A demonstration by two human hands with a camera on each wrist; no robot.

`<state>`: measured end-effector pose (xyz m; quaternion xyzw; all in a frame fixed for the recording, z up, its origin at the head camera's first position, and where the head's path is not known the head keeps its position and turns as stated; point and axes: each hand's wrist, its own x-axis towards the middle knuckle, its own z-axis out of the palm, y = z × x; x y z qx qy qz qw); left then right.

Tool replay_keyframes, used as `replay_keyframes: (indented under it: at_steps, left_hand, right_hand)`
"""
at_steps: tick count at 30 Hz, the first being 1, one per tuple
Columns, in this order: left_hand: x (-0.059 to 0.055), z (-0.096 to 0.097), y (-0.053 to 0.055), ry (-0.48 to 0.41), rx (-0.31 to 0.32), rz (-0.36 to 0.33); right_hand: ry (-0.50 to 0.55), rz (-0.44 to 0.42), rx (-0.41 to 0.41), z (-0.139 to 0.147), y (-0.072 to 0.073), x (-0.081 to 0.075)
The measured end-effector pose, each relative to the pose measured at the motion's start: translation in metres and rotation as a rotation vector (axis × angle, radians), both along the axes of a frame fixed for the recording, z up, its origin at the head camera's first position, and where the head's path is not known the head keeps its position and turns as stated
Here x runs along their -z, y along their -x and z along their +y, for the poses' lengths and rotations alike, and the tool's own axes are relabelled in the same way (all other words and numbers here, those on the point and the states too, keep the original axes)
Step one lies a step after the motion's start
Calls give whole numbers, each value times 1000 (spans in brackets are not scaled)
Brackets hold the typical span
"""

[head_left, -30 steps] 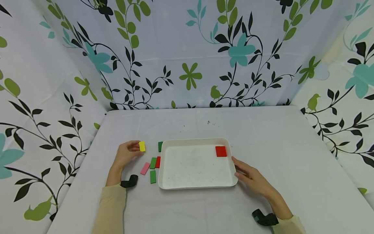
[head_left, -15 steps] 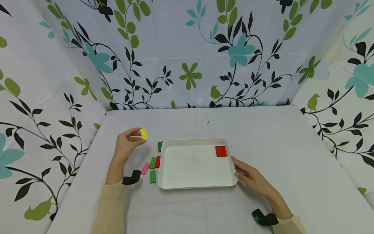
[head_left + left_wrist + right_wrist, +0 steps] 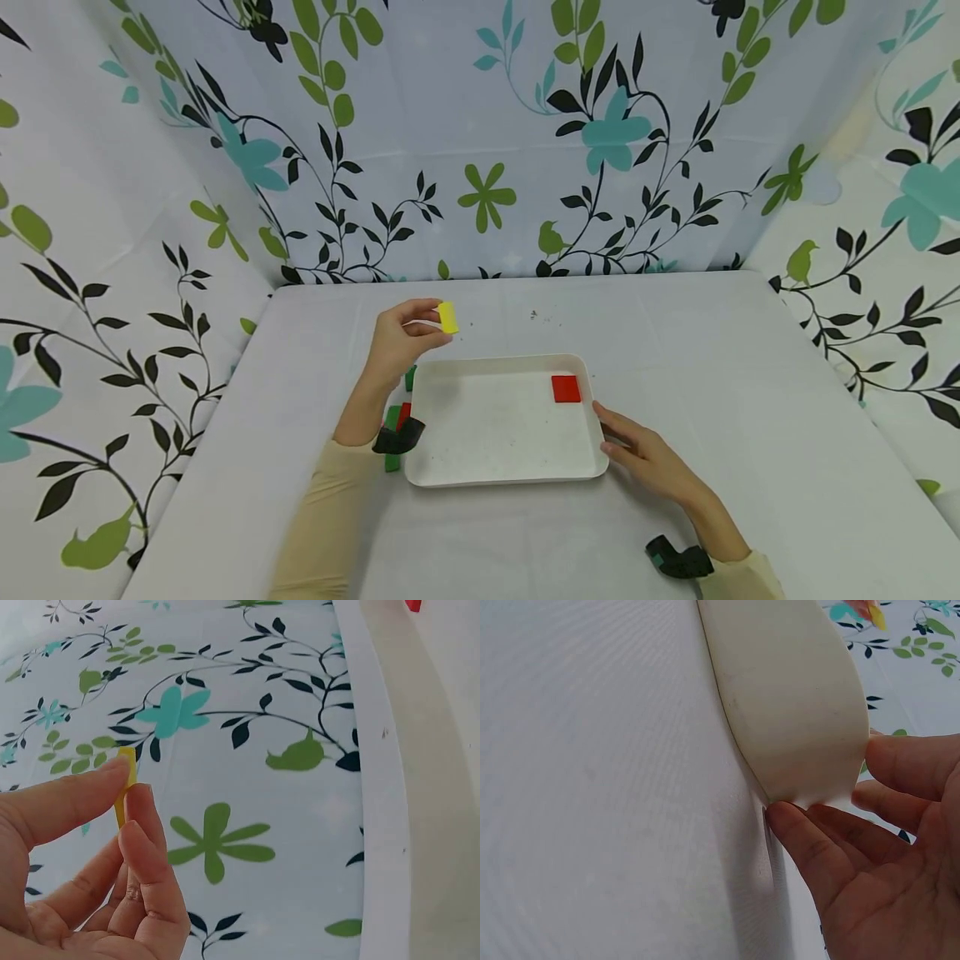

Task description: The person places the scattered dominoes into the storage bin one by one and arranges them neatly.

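Note:
My left hand [image 3: 401,337] is raised above the tray's far left corner. It pinches a small yellow block [image 3: 447,317] between thumb and fingertips; in the left wrist view this yellow block [image 3: 126,761] appears edge-on. A shallow white tray [image 3: 495,479] lies on the table with a red square piece [image 3: 566,388] inside, near its far right corner. My right hand [image 3: 648,458] holds the tray's right edge. Close up in the right wrist view, fingertips of the right hand [image 3: 885,877] touch the tray wall [image 3: 795,697] at its rim and lower edge.
Left of the tray lie green pieces [image 3: 392,462] and another red piece [image 3: 403,413], partly hidden behind my left wrist. White cloth covers the table [image 3: 675,333]. Patterned curtains [image 3: 420,100] rise behind and at both sides. Dark specks [image 3: 534,314] lie beyond the tray.
My left hand has lifted the yellow block and carried it away from me and to the right, past the tray's far left corner. My right hand stays at the tray's edge.

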<state>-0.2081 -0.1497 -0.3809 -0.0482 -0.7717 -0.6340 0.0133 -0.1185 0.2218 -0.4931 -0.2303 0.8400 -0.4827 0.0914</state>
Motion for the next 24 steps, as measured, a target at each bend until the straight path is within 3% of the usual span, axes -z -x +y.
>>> replay_keyframes:
  at_steps: [12, 24]
  left_hand:
    - [19, 67, 5, 106, 79, -58]
    - [46, 102, 4, 196, 119, -114]
  right_hand:
    - [-15, -1, 6, -1, 0, -1]
    - [-20, 4, 15, 0, -1, 0]
